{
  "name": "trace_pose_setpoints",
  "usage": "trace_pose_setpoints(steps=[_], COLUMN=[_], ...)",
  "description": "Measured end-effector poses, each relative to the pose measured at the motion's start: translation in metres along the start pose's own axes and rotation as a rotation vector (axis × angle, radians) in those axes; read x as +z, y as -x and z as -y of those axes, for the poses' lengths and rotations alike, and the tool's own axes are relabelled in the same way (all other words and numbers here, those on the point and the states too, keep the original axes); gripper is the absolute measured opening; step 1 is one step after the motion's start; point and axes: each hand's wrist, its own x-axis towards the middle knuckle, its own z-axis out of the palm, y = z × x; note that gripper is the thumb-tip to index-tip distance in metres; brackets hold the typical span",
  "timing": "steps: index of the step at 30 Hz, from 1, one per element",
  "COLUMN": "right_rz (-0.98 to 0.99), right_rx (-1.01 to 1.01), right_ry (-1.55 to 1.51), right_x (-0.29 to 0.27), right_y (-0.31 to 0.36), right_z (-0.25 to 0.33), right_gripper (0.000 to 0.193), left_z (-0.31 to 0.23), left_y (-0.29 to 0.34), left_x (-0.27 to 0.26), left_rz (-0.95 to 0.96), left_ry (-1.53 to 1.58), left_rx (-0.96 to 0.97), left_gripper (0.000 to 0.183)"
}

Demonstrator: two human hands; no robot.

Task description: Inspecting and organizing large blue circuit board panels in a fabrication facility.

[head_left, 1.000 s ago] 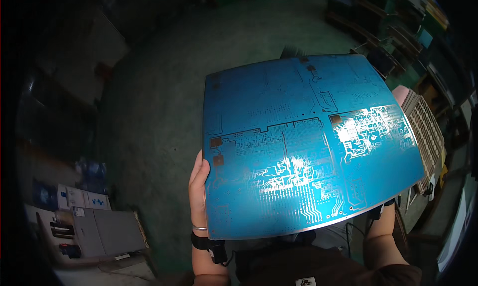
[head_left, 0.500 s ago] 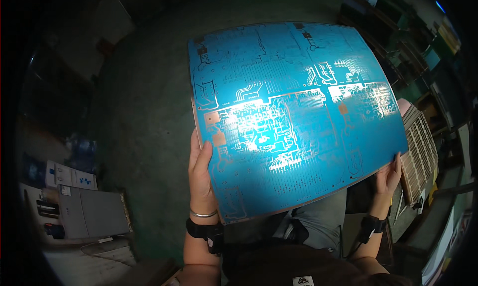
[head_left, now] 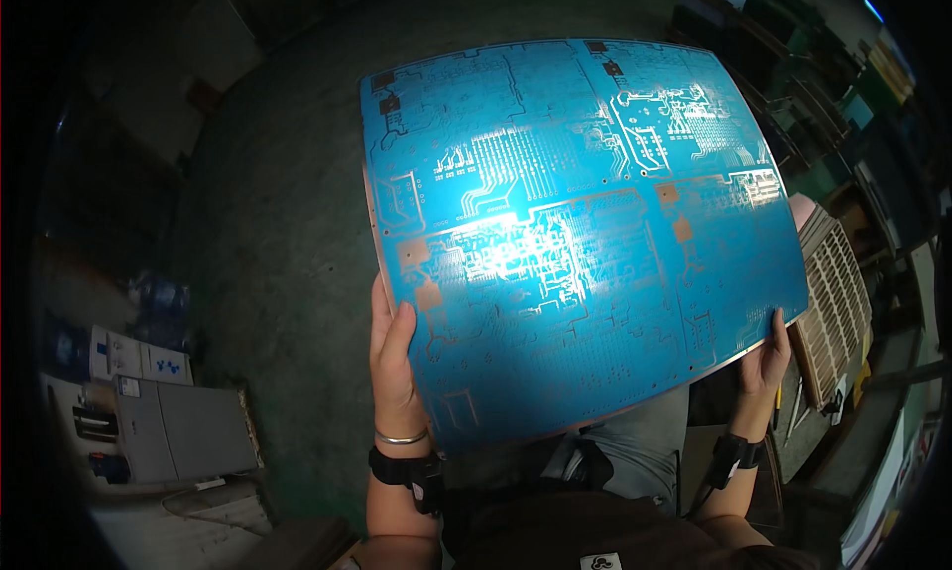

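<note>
A large blue circuit board panel [head_left: 555,372] with copper-coloured traces is held up in front of me, tilted so that light glares off its middle. My left hand [head_left: 393,357] grips its left edge, thumb on the face and the other fingers mostly hidden behind. At the lower right edge, my right hand [head_left: 768,360] holds the panel between a thumb or finger on top and fingers beneath. Black straps circle both wrists, and a metal bangle [head_left: 402,438] sits on the left one.
A slotted rack or stack of boards [head_left: 838,302] stands at the right beside the panel. To the lower left is a grey cabinet-like box [head_left: 183,431], with blue water bottles [head_left: 159,302] behind it. Dark green floor [head_left: 278,272] lies to the left.
The panel has shifted slightly left and tilted a little, so the glare falls on different traces. Both hands have moved slightly left with it, keeping their grip.
</note>
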Motion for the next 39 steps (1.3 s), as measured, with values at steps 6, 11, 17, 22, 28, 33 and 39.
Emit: trace_pose_setpoints(steps=[6, 11, 17, 22, 28, 33, 39], right_rz=[-0.058, -0.045, -0.009, -0.014, -0.002, 0.038, 0.078], right_rx=[-0.012, -0.023, 0.001, -0.004, 0.004, 0.043, 0.039], right_ry=[0.003, -0.001, -0.027, -0.009, -0.062, -0.100, -0.093], right_x=[0.002, -0.003, -0.015, -0.015, -0.031, -0.043, -0.048], right_y=[0.002, 0.002, -0.004, -0.004, -0.006, -0.006, -0.005], right_z=[-0.003, -0.002, -0.005, -0.007, -0.011, -0.016, -0.022], right_gripper=[0.030, 0.029, 0.030, 0.033, 0.038, 0.039, 0.040], left_z=[-0.002, 0.005, 0.002, 0.010, 0.004, 0.003, 0.003], left_y=[0.003, 0.001, 0.009, 0.012, 0.018, 0.021, 0.026], left_x=[-0.002, -0.003, -0.013, -0.021, -0.022, -0.025, -0.027], left_rz=[0.000, 0.010, -0.003, 0.054, 0.097, 0.105, 0.106], left_ry=[-0.018, 0.032, -0.043, -0.015, 0.000, -0.017, -0.091], left_rx=[-0.005, -0.010, -0.022, -0.061, -0.130, -0.139, -0.125], left_gripper=[0.049, 0.049, 0.054, 0.051, 0.044, 0.033, 0.036])
